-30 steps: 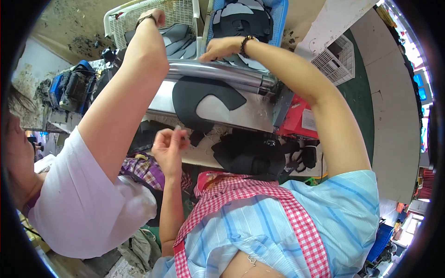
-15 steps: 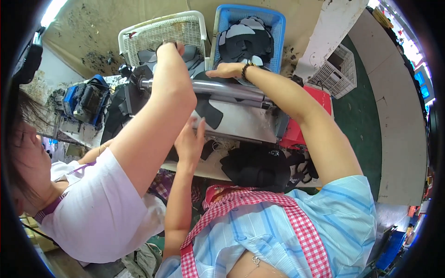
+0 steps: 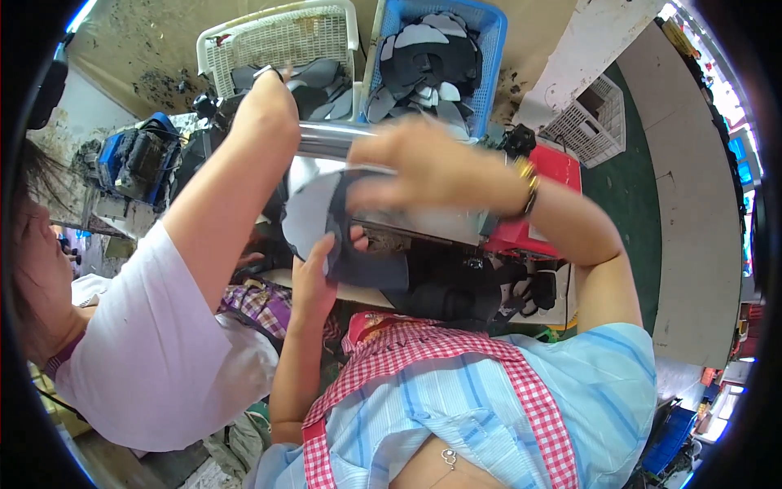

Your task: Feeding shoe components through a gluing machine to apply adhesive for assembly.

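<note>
Since the earlier frame, the right hand [image 3: 423,167] has swung left across the metal roller [image 3: 326,138], blurred, and the left hand [image 3: 314,281] has risen to the dark fabric piece [image 3: 342,236] at frame centre. Behind, a white basket [image 3: 281,37] and blue basket [image 3: 489,49] hold cut pieces on a grimy bench. Both hands grip the piece; a co-worker's arm [image 3: 228,179] reaches upward.

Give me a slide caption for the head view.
Both hands, left hand and right hand, hold a dark cut piece below two baskets.
</note>
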Demonstrator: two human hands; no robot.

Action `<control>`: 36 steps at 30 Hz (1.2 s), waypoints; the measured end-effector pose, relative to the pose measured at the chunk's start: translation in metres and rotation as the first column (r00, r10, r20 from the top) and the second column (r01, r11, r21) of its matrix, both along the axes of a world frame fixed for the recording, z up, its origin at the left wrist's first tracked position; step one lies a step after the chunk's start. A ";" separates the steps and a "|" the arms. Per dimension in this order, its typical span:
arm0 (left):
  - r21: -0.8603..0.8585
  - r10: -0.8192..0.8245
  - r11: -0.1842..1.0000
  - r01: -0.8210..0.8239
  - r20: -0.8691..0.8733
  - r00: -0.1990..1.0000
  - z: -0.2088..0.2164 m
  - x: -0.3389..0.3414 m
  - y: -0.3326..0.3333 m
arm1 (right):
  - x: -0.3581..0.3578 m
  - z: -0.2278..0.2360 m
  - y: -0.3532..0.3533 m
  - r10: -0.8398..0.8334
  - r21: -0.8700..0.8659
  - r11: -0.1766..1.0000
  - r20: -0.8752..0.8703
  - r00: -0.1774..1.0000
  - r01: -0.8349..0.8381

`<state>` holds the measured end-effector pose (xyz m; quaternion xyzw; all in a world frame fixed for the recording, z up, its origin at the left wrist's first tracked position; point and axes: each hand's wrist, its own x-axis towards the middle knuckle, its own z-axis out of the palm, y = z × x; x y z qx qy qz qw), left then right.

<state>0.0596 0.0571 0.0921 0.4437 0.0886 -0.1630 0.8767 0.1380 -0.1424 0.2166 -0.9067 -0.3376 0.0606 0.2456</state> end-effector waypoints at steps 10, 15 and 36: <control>0.199 0.009 0.979 0.041 -0.242 0.970 -0.064 0.090 0.003 | 0.143 -0.098 -0.001 -0.231 -0.301 0.950 -0.507 0.830 0.080; 0.506 -0.308 0.790 0.345 -0.159 0.938 -0.058 0.011 -0.044 | 0.199 -0.098 -0.018 -0.206 -0.367 0.927 -0.680 0.704 -0.083; 0.963 -0.751 0.238 0.129 0.098 0.653 -0.100 -0.046 -0.105 | 0.147 0.008 -0.127 -0.262 0.132 0.962 0.199 0.944 0.239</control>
